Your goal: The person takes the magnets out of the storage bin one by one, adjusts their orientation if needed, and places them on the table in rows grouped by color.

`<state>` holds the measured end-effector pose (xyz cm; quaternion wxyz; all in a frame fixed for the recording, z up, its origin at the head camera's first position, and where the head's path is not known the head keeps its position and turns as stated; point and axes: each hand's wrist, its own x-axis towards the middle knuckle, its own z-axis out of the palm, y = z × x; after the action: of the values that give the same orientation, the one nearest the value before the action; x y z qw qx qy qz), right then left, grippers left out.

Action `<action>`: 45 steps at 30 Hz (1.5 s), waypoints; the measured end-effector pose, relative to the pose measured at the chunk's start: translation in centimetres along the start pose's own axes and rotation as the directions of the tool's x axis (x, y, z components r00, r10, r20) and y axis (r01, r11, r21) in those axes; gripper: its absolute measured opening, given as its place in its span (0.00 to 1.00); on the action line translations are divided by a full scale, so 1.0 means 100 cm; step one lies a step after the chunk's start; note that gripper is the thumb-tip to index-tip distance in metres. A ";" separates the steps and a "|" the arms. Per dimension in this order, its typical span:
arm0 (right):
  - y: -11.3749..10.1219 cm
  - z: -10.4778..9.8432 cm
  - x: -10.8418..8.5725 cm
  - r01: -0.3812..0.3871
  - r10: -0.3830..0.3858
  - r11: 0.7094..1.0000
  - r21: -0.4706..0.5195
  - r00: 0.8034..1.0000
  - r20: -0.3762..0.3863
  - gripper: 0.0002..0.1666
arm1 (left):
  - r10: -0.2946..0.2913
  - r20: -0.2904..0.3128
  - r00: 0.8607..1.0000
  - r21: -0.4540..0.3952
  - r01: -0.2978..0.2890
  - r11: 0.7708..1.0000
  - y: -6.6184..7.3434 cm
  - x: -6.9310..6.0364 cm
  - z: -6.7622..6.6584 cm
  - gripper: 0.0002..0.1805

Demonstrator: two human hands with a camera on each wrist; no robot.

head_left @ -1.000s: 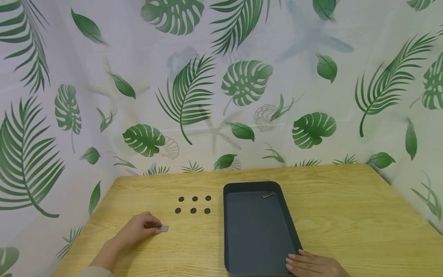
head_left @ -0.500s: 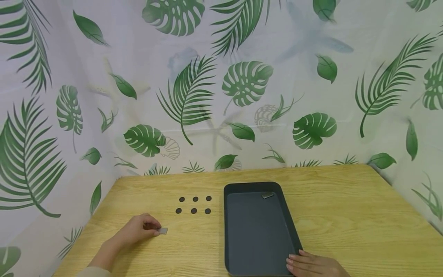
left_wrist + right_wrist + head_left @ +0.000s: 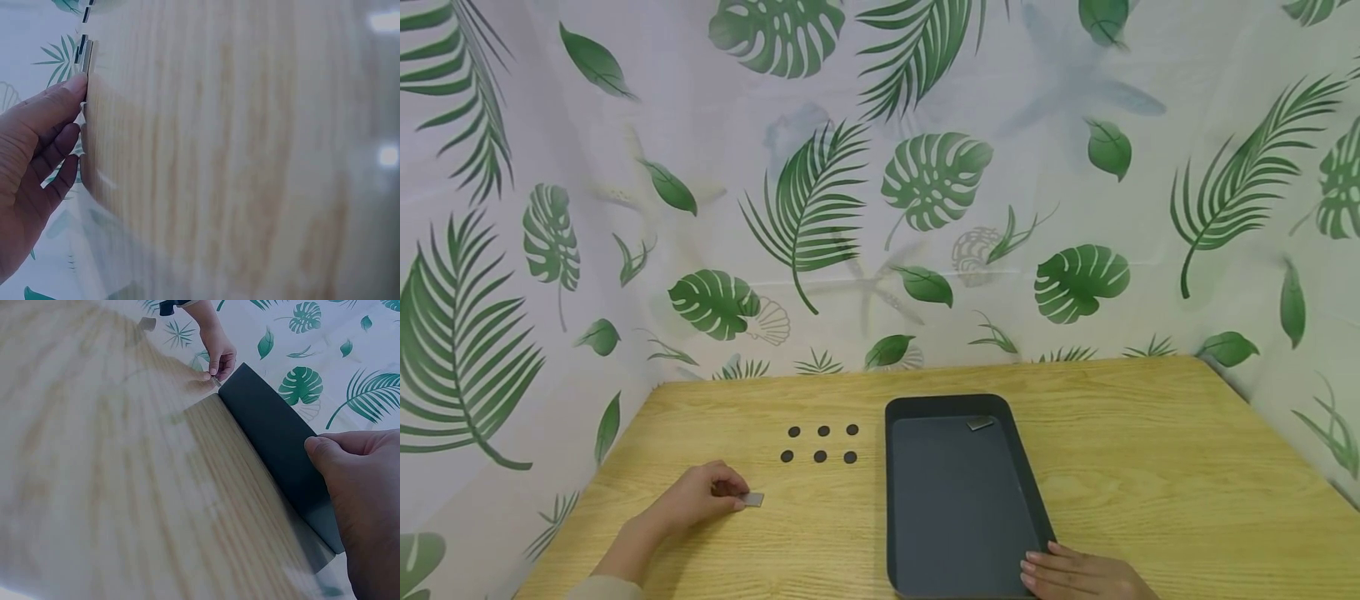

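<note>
My left hand (image 3: 700,497) pinches a small flat grey metal rectangle (image 3: 753,499) by its left end, low over the table, left of centre. In the left wrist view that piece shows only as a thin edge (image 3: 89,56) at the fingertips. A dark grey rectangular tray (image 3: 958,517) lies right of centre. My right hand (image 3: 1086,575) holds its near right corner, fingers over the rim; the right wrist view shows the thumb against the tray's outer wall (image 3: 275,444). A similar small metal rectangle (image 3: 980,423) leans at the tray's far right corner.
Several small black discs (image 3: 820,457) lie in two rows on the wooden table (image 3: 1150,467), between the left hand and the tray. A leaf-patterned curtain (image 3: 820,208) stands behind the table and along both sides.
A second ago the left hand and its metal rectangle were very slightly farther right; since half a second ago they have held still. The right hand and tray stay in place.
</note>
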<state>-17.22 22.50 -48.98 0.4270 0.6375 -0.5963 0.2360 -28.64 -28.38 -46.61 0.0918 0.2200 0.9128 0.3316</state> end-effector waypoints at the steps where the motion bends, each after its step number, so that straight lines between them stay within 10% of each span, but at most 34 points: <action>1: 0.000 0.000 0.000 0.000 0.000 1.000 -0.002 1.000 0.000 0.24 | -0.002 0.001 1.000 -0.004 0.002 1.000 0.000 0.000 0.000 0.09; 15: 0.001 0.000 -0.002 0.005 -0.005 1.000 0.006 1.000 0.000 0.24 | 0.040 0.024 0.999 0.055 -0.042 0.998 0.010 0.015 -0.009 0.13; 45: 0.000 0.002 -0.001 0.003 -0.003 1.000 -0.025 1.000 -0.021 0.20 | 0.109 0.181 0.977 -0.221 -0.068 0.973 0.117 0.122 0.015 0.17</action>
<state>-17.30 22.39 -49.21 0.4416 0.6304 -0.5938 0.2343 -34.97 -13.90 -40.43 0.1875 0.2803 0.8482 0.4085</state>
